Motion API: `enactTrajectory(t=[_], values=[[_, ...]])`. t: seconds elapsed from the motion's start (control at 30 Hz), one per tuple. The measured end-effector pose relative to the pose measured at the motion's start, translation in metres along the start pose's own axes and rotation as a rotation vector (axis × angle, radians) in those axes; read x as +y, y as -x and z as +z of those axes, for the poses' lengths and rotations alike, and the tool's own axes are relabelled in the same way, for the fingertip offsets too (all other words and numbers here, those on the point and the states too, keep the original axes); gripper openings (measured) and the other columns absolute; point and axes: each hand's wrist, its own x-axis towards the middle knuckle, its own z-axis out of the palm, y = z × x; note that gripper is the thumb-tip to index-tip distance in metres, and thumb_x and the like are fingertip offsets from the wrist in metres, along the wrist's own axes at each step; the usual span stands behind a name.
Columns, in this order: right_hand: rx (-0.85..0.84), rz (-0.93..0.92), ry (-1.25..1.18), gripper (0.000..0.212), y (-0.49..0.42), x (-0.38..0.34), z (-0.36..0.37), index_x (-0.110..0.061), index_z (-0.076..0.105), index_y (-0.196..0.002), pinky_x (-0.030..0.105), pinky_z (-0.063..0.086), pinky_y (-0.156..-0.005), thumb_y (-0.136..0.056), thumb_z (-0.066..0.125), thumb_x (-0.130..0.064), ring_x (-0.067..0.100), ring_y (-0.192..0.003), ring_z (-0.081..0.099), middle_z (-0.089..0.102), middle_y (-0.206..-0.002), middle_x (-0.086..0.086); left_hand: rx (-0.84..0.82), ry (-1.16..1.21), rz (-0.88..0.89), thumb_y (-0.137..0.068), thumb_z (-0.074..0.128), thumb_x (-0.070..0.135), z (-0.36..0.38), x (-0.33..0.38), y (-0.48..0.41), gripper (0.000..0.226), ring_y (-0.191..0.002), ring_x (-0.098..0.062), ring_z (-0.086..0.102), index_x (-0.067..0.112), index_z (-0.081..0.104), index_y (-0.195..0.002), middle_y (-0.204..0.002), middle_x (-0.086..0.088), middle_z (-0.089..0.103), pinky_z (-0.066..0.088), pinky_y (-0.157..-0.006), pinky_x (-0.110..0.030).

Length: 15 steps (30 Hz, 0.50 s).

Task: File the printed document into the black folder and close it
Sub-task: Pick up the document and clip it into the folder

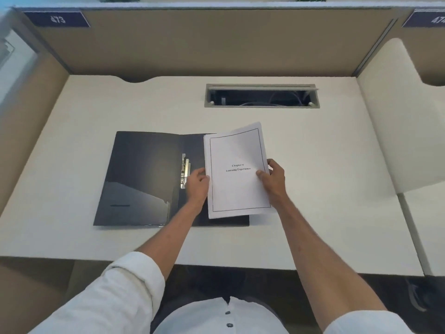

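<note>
Head view shows both hands, left hand (198, 181) and right hand (273, 174), pinching the white printed document (237, 172) above the open black plastic folder (144, 179); slide its edge squarely under the metal clip (184, 171) beside the left hand.

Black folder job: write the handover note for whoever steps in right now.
Left hand: grips the printed document at its left edge, beside the metal clip.
Right hand: grips the document's right edge.
Black folder: lies open on the desk; the document sits tilted over its right half.
Done: folder opened, document brought over it.
Left: square the document, secure it, close the cover.
</note>
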Motion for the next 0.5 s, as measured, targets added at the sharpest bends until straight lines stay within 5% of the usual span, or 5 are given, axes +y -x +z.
enactTrajectory(t=[0.2, 0.5], values=[[-0.001, 0.053, 0.023, 0.033, 0.004, 0.003, 0.044, -0.007, 0.067, -0.13, 0.059, 0.058, -0.108, -0.099, 0.06, 0.0, 0.043, -0.111, 0.072, 0.075, -0.128, 0.029, 0.117, -0.202, 0.038, -0.107, 0.05, 0.003, -0.036, -0.019, -0.006, 0.041, -0.112, -0.032, 0.073, 0.011, 0.073, -0.139, -0.134, -0.011, 0.077, 0.06, -0.098, -0.039], [0.037, 0.109, 0.033, 0.039, 0.004, 0.008, 0.077, -0.008, 0.066, -0.136, 0.046, 0.058, -0.1, -0.098, 0.06, -0.001, 0.029, -0.097, 0.063, 0.075, -0.129, 0.023, 0.175, -0.351, 0.021, -0.103, 0.051, 0.001, -0.064, -0.038, -0.005, 0.037, -0.11, -0.032, 0.074, 0.015, 0.08, -0.119, -0.112, -0.007, 0.083, 0.062, -0.093, -0.039]])
